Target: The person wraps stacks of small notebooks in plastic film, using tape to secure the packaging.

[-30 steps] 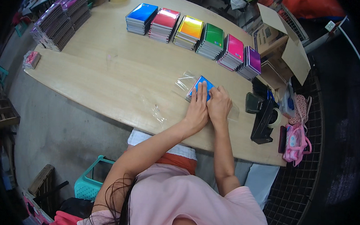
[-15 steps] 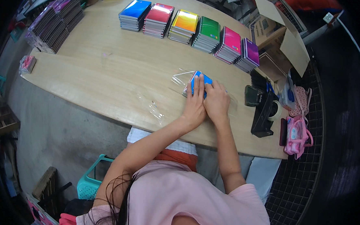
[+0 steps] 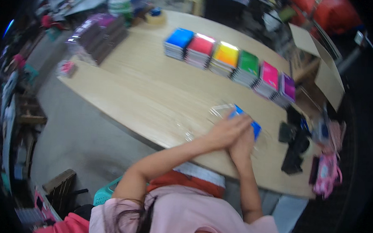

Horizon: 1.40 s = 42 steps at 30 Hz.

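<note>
A small blue-covered notebook (image 3: 256, 129) lies on the table at right of middle, in front of me. Clear plastic film (image 3: 219, 109) sticks out around it, looking like a wrapper. Both my hands press on the notebook. My left hand (image 3: 228, 130) lies across the top with its fingers stretched out, over my right hand. Underneath it, my right hand (image 3: 241, 145) rests at the notebook's near side, its fingers mostly hidden and blurred. Another crumpled bit of clear plastic (image 3: 188, 135) lies on the table left of my forearms.
Notebook stacks with blue (image 3: 180, 38), red (image 3: 201, 45), yellow (image 3: 227, 54), green (image 3: 248, 63), pink (image 3: 269, 75) and purple (image 3: 287, 86) covers line the far side. Wrapped notebooks (image 3: 98, 38) stand far left. At right are an open carton (image 3: 330, 77), a black tape dispenser (image 3: 293, 158) and a pink bag (image 3: 327, 174).
The whole view has swung, so the table and stacks appear farther right and lower. My left hand has slid over my right hand on the notebook.
</note>
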Each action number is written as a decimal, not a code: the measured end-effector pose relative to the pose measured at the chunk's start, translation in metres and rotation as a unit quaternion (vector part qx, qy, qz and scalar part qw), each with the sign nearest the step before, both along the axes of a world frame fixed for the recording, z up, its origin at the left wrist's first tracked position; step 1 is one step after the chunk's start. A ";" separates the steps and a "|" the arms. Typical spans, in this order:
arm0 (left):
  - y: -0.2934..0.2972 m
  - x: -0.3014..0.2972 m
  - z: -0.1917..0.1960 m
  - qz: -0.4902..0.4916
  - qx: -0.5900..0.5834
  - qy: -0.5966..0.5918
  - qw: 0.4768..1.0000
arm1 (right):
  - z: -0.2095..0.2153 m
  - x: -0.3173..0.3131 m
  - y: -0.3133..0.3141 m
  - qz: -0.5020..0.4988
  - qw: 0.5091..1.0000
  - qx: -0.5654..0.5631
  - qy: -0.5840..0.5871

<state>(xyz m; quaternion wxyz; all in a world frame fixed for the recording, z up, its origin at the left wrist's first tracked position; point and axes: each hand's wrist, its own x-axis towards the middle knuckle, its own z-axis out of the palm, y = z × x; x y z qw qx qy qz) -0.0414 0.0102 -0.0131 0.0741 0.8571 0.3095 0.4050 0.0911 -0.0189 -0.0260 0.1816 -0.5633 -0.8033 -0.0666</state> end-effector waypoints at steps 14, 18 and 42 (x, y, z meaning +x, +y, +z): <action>-0.009 0.006 -0.006 0.039 -0.050 0.149 0.987 | 0.012 0.012 -0.013 -0.070 0.997 -0.005 0.045; -0.012 0.001 -0.006 0.063 -0.030 0.199 0.977 | 0.021 0.025 -0.025 -0.056 0.997 -0.026 0.053; -0.008 0.010 -0.006 0.030 -0.027 0.179 0.983 | 0.008 0.025 -0.037 -0.085 0.970 0.068 0.217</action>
